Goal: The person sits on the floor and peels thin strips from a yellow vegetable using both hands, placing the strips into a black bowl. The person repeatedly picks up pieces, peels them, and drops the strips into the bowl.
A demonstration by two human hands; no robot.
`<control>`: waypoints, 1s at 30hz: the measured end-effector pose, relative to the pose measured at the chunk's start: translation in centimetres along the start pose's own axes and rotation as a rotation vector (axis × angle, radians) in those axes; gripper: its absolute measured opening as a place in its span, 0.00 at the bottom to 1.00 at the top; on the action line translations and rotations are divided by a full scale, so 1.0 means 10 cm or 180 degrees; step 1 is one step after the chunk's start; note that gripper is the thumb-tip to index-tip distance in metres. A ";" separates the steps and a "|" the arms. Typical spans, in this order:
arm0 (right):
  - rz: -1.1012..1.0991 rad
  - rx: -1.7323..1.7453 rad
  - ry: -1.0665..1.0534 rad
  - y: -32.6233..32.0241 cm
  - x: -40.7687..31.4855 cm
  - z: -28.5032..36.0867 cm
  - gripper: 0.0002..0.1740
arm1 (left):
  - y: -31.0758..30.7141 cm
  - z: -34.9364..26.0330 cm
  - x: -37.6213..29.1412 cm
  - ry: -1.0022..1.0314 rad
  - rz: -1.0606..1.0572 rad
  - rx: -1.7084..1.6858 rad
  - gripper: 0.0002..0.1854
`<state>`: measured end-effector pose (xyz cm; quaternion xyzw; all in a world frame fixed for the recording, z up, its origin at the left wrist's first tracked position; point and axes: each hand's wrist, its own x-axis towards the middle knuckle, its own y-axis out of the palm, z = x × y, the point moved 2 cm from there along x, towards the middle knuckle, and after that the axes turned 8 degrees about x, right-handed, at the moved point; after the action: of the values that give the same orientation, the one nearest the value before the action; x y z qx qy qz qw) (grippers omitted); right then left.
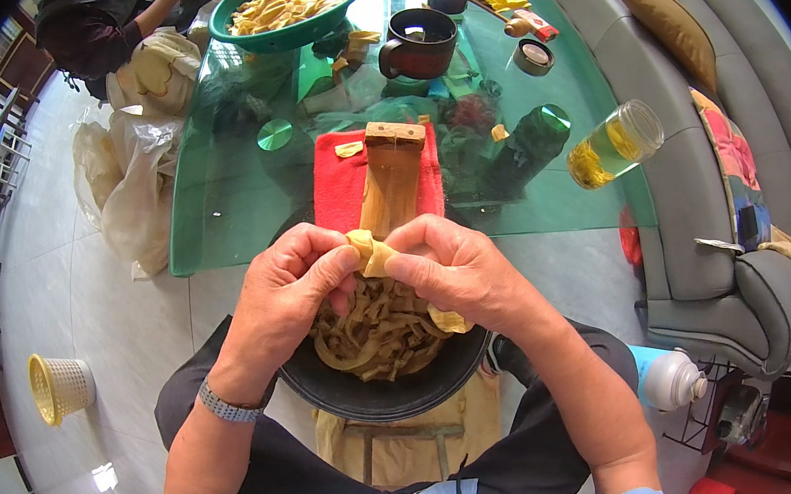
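Between the fingertips of my left hand [294,275] and my right hand [456,266] is a folded pale yellow strip [372,253], pinched from both sides. Its material is hard to settle; it looks like a plant slice. Below my hands stands a black basin [374,408] heaped with brownish curled strips [384,335]. Another pale yellow piece [449,321] shows under my right hand; whether it is held or lies at the basin's edge is unclear. Just beyond my fingers a wooden board with a raised end block [391,179] lies over a red cloth [337,187].
On the glass table [219,224] stand a green basin of pale yellow pieces [285,4], a dark mug [422,44] and a glass jar of yellow-tinged liquid [615,145]. A co-worker [107,14] sits far left. Plastic bags [137,190] and a basket [59,386] are left; a grey sofa [703,302] is right.
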<state>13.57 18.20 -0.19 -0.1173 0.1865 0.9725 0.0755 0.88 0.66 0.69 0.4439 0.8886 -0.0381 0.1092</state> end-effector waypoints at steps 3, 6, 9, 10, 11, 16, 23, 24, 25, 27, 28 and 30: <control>-0.0085 -0.0338 -0.0082 -0.05 -0.02 0.04 0.14 | -0.08 0.00 -0.01 0.0032 0.0030 -0.0066 0.08; -0.0189 -0.0516 -0.0197 -0.22 -0.08 0.09 0.11 | -0.26 0.01 -0.01 -0.0011 -0.0056 -0.0216 0.08; -0.0230 -0.0823 -0.0807 -0.23 -0.07 -0.02 0.07 | -0.25 0.04 0.03 -0.0188 0.0169 -0.0559 0.10; -0.0290 -0.0688 -0.0798 -0.23 -0.08 -0.03 0.08 | -0.25 0.06 0.05 -0.0144 0.0123 -0.0852 0.12; -0.0352 -0.0552 -0.0788 -0.22 -0.09 -0.02 0.08 | -0.27 0.07 0.06 -0.0099 0.0075 -0.1144 0.15; -0.0347 -0.0167 -0.0702 -0.02 -0.09 -0.01 0.09 | 0.02 0.16 0.02 -0.0202 0.0804 -0.1496 0.31; -0.0215 -0.1261 -0.1029 0.04 -0.12 -0.06 0.10 | 0.17 0.08 -0.02 -0.0385 0.0185 -0.0737 0.08; -0.0192 -0.1379 -0.1020 0.04 -0.14 -0.04 0.10 | 0.12 0.07 -0.01 -0.0348 0.0017 -0.0678 0.06; -0.0170 -0.1496 -0.1009 0.05 -0.16 0.00 0.10 | 0.03 0.05 -0.01 -0.0408 0.0020 -0.0656 0.08; -0.0126 -0.1702 -0.1018 0.07 -0.20 0.05 0.09 | -0.03 0.08 0.00 -0.0373 0.0097 -0.0631 0.08; -0.0103 -0.1791 -0.1038 0.08 -0.22 0.06 0.09 | -0.05 0.08 0.00 -0.0396 0.0106 -0.0633 0.09; -0.0088 -0.1882 -0.0990 0.10 -0.26 0.09 0.08 | -0.06 0.08 0.00 -0.0438 0.0127 -0.0645 0.09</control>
<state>15.67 17.40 1.63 0.0132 -0.1192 0.9896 0.0790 0.58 0.18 -0.09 0.4446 0.8692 0.0237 0.2149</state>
